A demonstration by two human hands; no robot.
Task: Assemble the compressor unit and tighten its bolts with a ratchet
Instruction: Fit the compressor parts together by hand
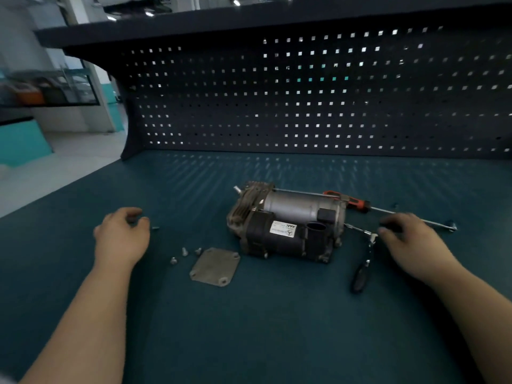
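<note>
**Compressor unit on a workbench, a bare hand at each side**

One compressor unit (288, 223) lies on its side in the middle of a teal bench mat (249, 328). It has a silver cylinder along the back, a black block with a white label in front, and a grey finned metal end on its left.

Clock directions are taken from the unit.

- **7 o'clock:** one square grey cover plate (214, 267) lies flat, just beside the unit.
- **8 o'clock:** three loose bolts (184, 251) lie near the plate.
- **9 o'clock:** a fourth, blurred bolt (155, 228) lies just past the left hand (122, 234). The fingers are loosely curled and nothing shows in them.
- **4 o'clock:** one black-handled ratchet (360, 275).
- **1 o'clock:** one orange-handled screwdriver (346, 202), behind the unit.
- **3 o'clock:** the right hand (410, 236), fingertips close to the ratchet's head. Blur hides whether it holds anything.
</note>
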